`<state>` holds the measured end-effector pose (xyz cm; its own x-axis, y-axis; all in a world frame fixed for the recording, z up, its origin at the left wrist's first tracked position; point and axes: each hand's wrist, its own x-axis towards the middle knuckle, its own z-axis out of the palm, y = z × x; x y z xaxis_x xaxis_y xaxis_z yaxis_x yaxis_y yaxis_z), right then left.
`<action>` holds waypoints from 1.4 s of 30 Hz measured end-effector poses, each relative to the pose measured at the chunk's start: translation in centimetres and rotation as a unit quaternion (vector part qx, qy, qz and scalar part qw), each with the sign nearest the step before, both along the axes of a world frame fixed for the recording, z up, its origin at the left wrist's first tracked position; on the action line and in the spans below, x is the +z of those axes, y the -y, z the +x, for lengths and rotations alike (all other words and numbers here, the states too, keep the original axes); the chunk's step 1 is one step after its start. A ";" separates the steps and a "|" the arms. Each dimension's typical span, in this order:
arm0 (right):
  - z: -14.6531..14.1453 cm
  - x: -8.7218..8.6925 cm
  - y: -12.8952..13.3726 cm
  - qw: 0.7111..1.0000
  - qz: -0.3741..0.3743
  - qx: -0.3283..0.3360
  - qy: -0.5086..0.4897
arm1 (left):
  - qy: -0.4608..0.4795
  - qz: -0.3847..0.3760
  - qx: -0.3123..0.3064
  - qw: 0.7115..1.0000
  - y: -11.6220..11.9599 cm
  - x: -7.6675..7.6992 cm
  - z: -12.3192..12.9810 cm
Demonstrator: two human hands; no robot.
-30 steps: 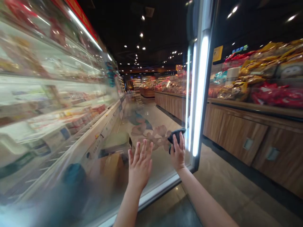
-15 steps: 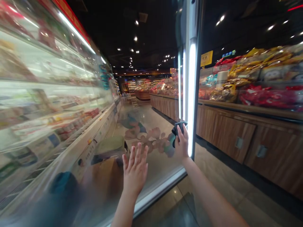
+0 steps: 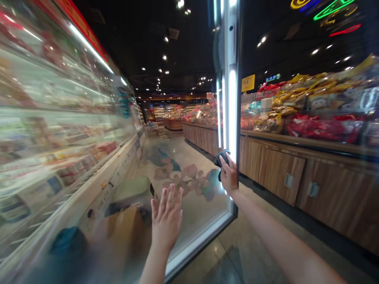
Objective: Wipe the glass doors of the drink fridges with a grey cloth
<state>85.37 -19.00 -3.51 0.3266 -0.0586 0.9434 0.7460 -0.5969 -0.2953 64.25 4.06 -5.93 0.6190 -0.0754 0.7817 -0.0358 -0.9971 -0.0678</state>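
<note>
A glass cooler door (image 3: 189, 130) stands swung out in front of me, its lit frame edge (image 3: 231, 110) on the right. My left hand (image 3: 166, 221) lies flat on the lower glass, fingers spread, holding nothing. My right hand (image 3: 229, 174) presses a dark blue cloth (image 3: 222, 158) against the glass right beside the lit frame edge, about mid-height.
Refrigerated shelves (image 3: 59, 130) full of packaged goods run along the left behind the glass. Wooden counters (image 3: 284, 173) piled with red and yellow snack bags (image 3: 319, 110) line the right. A shiny tiled aisle (image 3: 260, 244) runs between them into the store.
The door has swung further, its lit edge shifting left in view. My right hand and cloth went up and right to the frame edge. My left hand slid slightly lower on the glass.
</note>
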 end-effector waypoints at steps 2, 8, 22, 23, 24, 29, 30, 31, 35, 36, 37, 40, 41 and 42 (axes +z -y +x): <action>1.3 4.9 -0.1 1.000 0.008 0.001 0.010 | 0.007 0.003 -0.003 1.000 -0.2 -0.3 0.0; 2.3 8.2 0.0 1.000 0.007 -0.006 0.013 | 0.012 0.005 -0.014 1.000 -0.7 -1.1 0.3; -4.0 -10.7 1.0 0.996 -0.009 -0.081 -0.043 | -0.009 -0.001 -0.022 1.000 -0.3 -0.3 -0.2; -3.8 -9.8 1.3 0.996 -0.010 -0.083 -0.038 | -0.007 -0.003 -0.025 1.000 -0.3 -0.3 -0.3; -3.5 -8.8 1.6 0.996 -0.013 -0.086 -0.027 | -0.007 -0.005 -0.027 1.000 -0.3 -0.2 -0.3; -1.5 -5.3 3.4 0.983 -0.035 -0.181 0.014 | 0.003 -0.006 -0.025 1.000 -0.3 -0.4 -0.1; -1.1 -5.4 3.7 0.979 -0.038 -0.200 0.005 | 0.011 -0.004 -0.023 1.000 -0.2 -0.4 -0.1; -0.7 -5.7 4.1 0.977 -0.044 -0.209 -0.005 | 0.021 -0.002 -0.021 1.000 0.0 -0.5 0.0; 0.7 -5.9 5.5 0.980 -0.070 -0.186 0.006 | 0.049 0.015 -0.024 0.998 0.6 -0.8 0.2; 1.2 -5.0 5.7 0.981 -0.074 -0.177 0.016 | 0.047 0.020 -0.029 0.998 0.8 -0.9 0.2; 1.6 -3.4 5.9 0.982 -0.076 -0.171 0.026 | 0.042 0.024 -0.034 0.998 0.9 -1.0 0.3; 3.1 3.5 6.1 0.982 -0.076 -0.164 0.051 | 0.027 0.028 -0.042 0.998 1.1 -1.4 0.5; 3.5 5.9 6.0 0.982 -0.075 -0.167 0.053 | 0.024 0.030 -0.043 0.998 1.2 -1.6 0.5; 3.8 8.1 5.9 0.981 -0.072 -0.169 0.056 | 0.021 0.032 -0.044 0.998 1.2 -1.8 0.6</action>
<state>89.17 -24.86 4.60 0.2048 -0.0089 0.9788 0.5212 -0.8454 -0.1167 64.84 2.87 -7.73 0.5742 -0.1782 0.7991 -0.1186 -0.9838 -0.1341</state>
